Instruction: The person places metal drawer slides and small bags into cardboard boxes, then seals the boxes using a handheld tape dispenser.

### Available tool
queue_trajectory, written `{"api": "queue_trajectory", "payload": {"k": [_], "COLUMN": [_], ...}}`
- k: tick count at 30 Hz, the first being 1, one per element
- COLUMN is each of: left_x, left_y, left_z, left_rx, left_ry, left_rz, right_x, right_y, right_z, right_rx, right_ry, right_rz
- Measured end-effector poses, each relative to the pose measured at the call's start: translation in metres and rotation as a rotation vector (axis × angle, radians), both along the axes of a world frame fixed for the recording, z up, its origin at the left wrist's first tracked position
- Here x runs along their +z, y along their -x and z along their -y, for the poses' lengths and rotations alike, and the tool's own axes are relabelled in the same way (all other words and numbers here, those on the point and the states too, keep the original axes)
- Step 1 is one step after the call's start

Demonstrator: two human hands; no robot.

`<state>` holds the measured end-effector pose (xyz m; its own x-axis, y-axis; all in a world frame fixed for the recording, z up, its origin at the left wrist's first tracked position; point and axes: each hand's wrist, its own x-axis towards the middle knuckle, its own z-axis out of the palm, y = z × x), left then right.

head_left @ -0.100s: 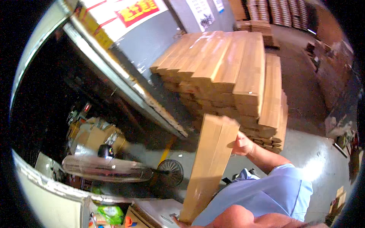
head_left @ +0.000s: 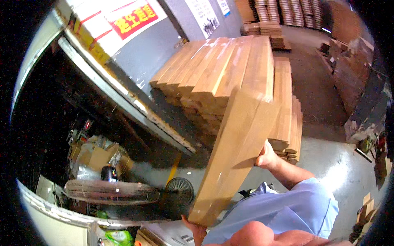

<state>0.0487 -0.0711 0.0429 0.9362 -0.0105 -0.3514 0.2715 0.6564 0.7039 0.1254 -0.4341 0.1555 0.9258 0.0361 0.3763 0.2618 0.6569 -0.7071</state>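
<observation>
I hold a long pale wooden board point(head_left: 234, 156) tilted on its end in front of me. My right hand point(head_left: 267, 158) grips its right edge about halfway up. My left hand point(head_left: 195, 229) holds the board's lower end, with only the fingers showing under it. The board's upper end overlaps a tall stack of similar wooden boards point(head_left: 221, 78) just beyond it. My light blue sleeve point(head_left: 295, 209) fills the lower right.
A grey machine with a long metal rail point(head_left: 135, 102) runs along the left of the stack. A floor fan point(head_left: 179, 190) and cardboard boxes point(head_left: 98, 158) sit below left. More wood piles point(head_left: 283, 16) stand far back on the grey concrete floor point(head_left: 340, 164).
The board's upper end has risen and now overlaps the stack's front more. Both hands keep their hold in nearly the same places.
</observation>
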Motion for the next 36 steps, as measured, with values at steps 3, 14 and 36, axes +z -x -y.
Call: {"api": "queue_trajectory", "payload": {"k": [3, 14, 36], "left_x": [0.003, 0.073, -0.254], "left_y": [-0.065, -0.12, -0.04], "left_z": [0.053, 0.318, -0.064], "left_rx": [-0.258, -0.916, -0.229], "left_ry": [0.183, -0.131, -0.747], "left_rz": [0.058, 0.09, -0.402], "right_x": [-0.016, -0.003, -0.347], "right_y": [0.02, -0.077, 0.05], "right_z": [0.002, 0.244, 0.169], "right_rx": [-0.546, -0.918, -0.928], "right_ry": [0.18, 0.146, 1.242], "right_rz": [0.072, -0.211, -1.26]}}
